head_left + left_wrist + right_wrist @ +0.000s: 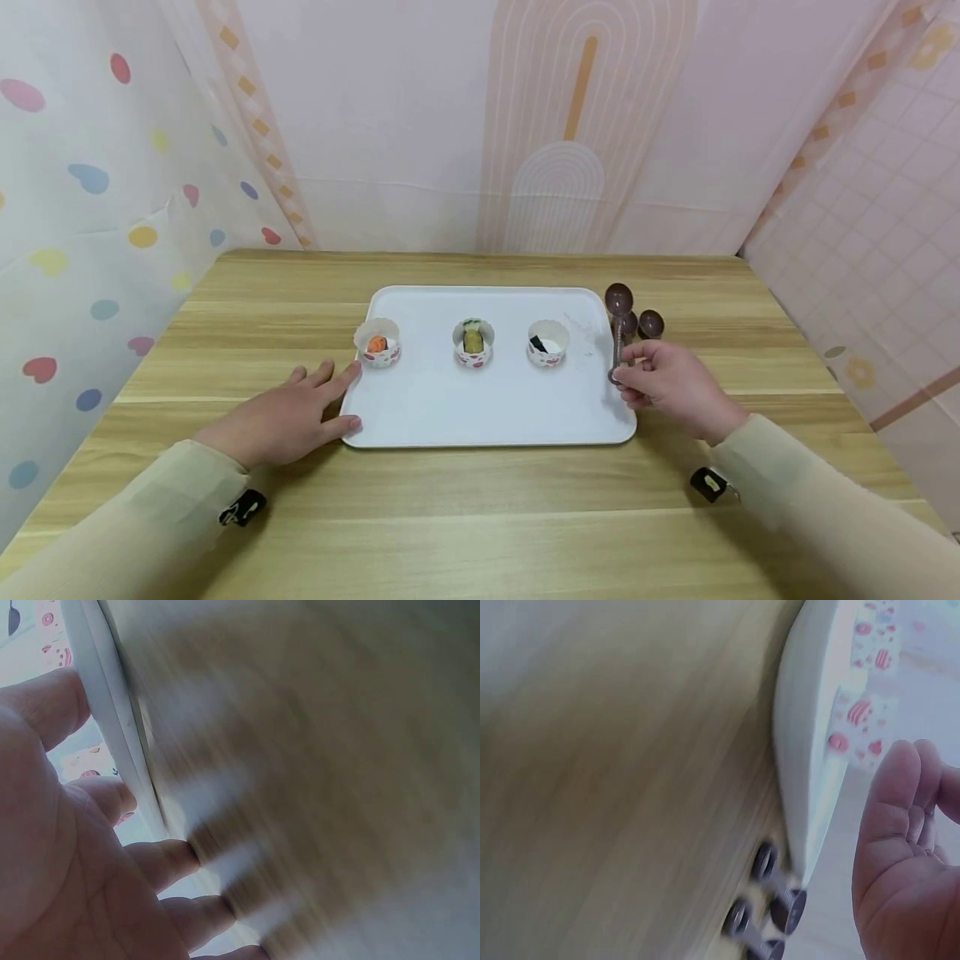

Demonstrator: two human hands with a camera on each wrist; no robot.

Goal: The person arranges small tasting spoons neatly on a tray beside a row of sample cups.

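Note:
My right hand [671, 387] pinches the handle end of a dark brown measuring spoon [618, 300], its bowl pointing away from me over the right rim of a white tray [420, 412]. In the right wrist view the held spoon is hidden. Two more brown measuring spoons [651, 324] [787, 911] lie on the table just beyond that rim. My left hand [281, 421] has its fingers spread, with fingertips touching the tray's left edge. Closest to it stands a patterned paper cup [383, 360] holding an orange-topped piece that looks like toy sushi [377, 343].
Along the tray stand two more paper cups: the middle one [473, 360] holds a yellowish-green piece [473, 340], the right one [546, 359] a small black piece [537, 343]. Beneath is a wooden table [450, 517], with patterned curtains [390, 125] behind and at both sides.

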